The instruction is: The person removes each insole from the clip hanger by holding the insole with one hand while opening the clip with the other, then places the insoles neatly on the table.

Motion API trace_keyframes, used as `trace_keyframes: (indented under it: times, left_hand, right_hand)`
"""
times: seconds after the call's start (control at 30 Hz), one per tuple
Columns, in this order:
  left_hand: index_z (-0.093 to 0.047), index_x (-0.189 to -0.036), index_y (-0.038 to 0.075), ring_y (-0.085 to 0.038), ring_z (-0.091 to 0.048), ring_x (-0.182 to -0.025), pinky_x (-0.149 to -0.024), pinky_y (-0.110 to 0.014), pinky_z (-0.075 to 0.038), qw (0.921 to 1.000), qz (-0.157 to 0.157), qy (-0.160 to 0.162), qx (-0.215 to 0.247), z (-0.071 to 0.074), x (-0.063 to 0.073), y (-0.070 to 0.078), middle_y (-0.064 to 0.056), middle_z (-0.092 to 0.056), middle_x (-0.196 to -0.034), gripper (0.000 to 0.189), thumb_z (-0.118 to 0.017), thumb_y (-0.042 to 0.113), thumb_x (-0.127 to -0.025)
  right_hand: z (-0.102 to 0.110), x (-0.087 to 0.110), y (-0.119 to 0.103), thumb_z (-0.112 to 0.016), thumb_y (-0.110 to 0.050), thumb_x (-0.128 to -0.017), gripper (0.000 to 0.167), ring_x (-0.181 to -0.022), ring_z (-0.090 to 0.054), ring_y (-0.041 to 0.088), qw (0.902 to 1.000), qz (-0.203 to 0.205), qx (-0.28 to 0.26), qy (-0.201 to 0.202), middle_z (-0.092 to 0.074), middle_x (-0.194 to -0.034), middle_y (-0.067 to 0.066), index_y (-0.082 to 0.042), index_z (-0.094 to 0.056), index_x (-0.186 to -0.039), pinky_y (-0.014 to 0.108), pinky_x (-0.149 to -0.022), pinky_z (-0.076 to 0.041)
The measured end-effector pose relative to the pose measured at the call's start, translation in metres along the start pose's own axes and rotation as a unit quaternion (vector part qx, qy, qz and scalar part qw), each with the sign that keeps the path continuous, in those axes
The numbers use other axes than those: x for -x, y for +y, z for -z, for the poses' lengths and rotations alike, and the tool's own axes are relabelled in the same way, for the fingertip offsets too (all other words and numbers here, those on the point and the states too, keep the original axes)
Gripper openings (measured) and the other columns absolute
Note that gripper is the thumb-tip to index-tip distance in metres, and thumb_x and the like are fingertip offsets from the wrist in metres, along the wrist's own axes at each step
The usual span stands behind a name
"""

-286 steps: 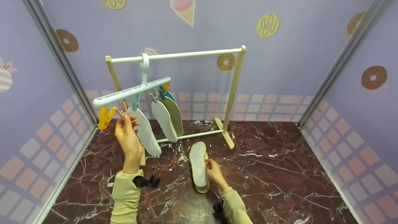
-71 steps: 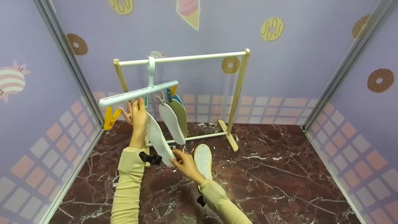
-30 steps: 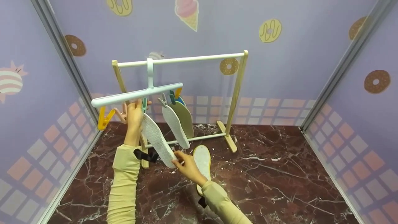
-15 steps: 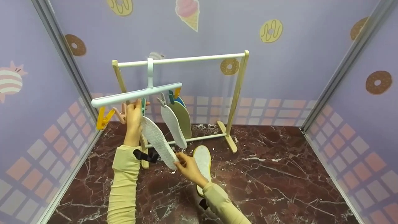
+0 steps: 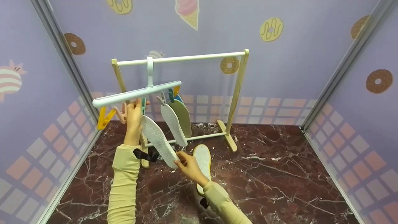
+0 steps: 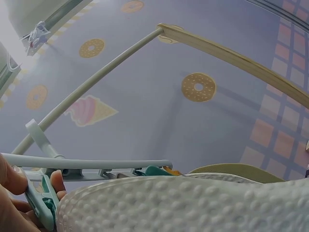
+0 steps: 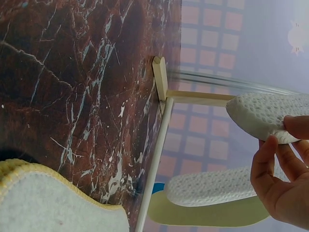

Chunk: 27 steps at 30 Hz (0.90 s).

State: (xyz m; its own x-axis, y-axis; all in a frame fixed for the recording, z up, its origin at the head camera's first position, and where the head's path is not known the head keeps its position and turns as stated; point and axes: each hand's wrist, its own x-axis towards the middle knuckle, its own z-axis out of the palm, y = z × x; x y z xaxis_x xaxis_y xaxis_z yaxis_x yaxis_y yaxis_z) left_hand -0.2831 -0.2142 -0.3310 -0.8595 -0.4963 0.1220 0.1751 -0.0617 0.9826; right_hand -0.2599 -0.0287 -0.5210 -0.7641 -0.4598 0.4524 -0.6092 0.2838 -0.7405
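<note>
My left hand (image 5: 133, 116) pinches a teal clothespin (image 6: 42, 203) under the pale hanger bar (image 5: 136, 93). Beside that clothespin is the upper end of a white, bumpy insole (image 5: 158, 141), which slants down to the right. Its lower end is pinched between the thumb and fingers of my right hand (image 5: 190, 168). In the left wrist view the insole's dimpled face fills the bottom; whether the clothespin bites its edge cannot be told. Behind it hang another white insole (image 5: 174, 124), an olive one (image 5: 182, 118) and a blue one (image 5: 178, 98), mostly hidden.
The hanger hooks over the rail of a wooden rack (image 5: 239, 90). Yellow (image 5: 105, 118) and pink (image 5: 122, 113) clothespins dangle at its near end. A yellow-edged grey insole (image 5: 202, 158) lies on the dark marbled surface (image 5: 273, 174), partly under my right forearm. Patterned walls stand around.
Earlier my left hand was at the pink clothespin and my right at the yellow-edged insole; both moved to the white insole and teal clothespin. Over the last second, hardly anything moved.
</note>
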Motion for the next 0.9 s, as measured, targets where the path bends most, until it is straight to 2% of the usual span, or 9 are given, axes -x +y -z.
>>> trace_keyframes:
  times: [0.07,0.3,0.5,0.73,0.9]
  left_hand:
    - [-0.061,-0.090,-0.001,-0.006,-0.045,-0.068,-0.066,-0.016,-0.033,1.0000,0.003,0.000,-0.003,0.000,0.000,0.000,0.015,-0.056,-0.060,0.032,-0.035,0.017,-0.096]
    - [-0.055,-0.106,-0.012,-0.007,-0.046,-0.070,-0.065,-0.016,-0.033,0.9997,0.009,-0.001,-0.022,0.000,0.000,0.000,0.019,-0.054,-0.059,0.039,-0.034,0.019,-0.097]
    - [-0.059,-0.088,0.001,-0.006,-0.046,-0.066,-0.064,-0.017,-0.033,0.9999,0.011,0.006,-0.003,0.000,0.000,-0.002,0.014,-0.053,-0.061,0.031,-0.035,0.019,-0.097]
    - [-0.055,-0.099,-0.009,-0.008,-0.046,-0.069,-0.073,-0.018,-0.032,0.9996,0.006,-0.002,0.026,0.000,0.000,-0.003,0.015,-0.056,-0.058,0.032,-0.035,0.016,-0.097]
    - [-0.056,-0.093,-0.002,-0.008,-0.047,-0.071,-0.075,-0.019,-0.032,0.9994,0.010,-0.007,0.032,0.000,0.001,-0.002,0.016,-0.057,-0.059,0.028,-0.036,0.017,-0.096]
  right_hand:
    - [0.001,0.000,0.000,-0.059,-0.008,-0.084,0.023,-0.067,-0.063,0.019,1.0000,0.006,0.005,0.005,-0.067,-0.083,0.014,0.001,-0.057,-0.105,0.016,-0.058,-0.047]
    - [0.004,0.001,0.003,-0.060,-0.006,-0.083,0.020,-0.061,-0.060,0.021,0.9996,0.020,0.007,0.019,-0.064,-0.080,0.014,0.001,-0.058,-0.101,0.014,-0.055,-0.045]
    - [0.005,0.003,0.005,-0.059,-0.008,-0.083,0.022,-0.063,-0.061,0.020,0.9996,0.020,0.005,0.020,-0.065,-0.083,0.014,0.001,-0.057,-0.104,0.015,-0.057,-0.047]
    - [0.008,0.003,0.004,-0.059,-0.008,-0.084,0.021,-0.061,-0.061,0.018,0.9996,0.000,-0.009,0.029,-0.066,-0.086,0.014,-0.001,-0.058,-0.104,0.015,-0.055,-0.047]
    - [0.013,0.005,-0.005,-0.058,-0.002,-0.083,0.020,-0.063,-0.062,0.026,0.9993,-0.010,-0.018,0.030,-0.065,-0.087,0.018,0.002,-0.057,-0.103,0.018,-0.055,-0.048]
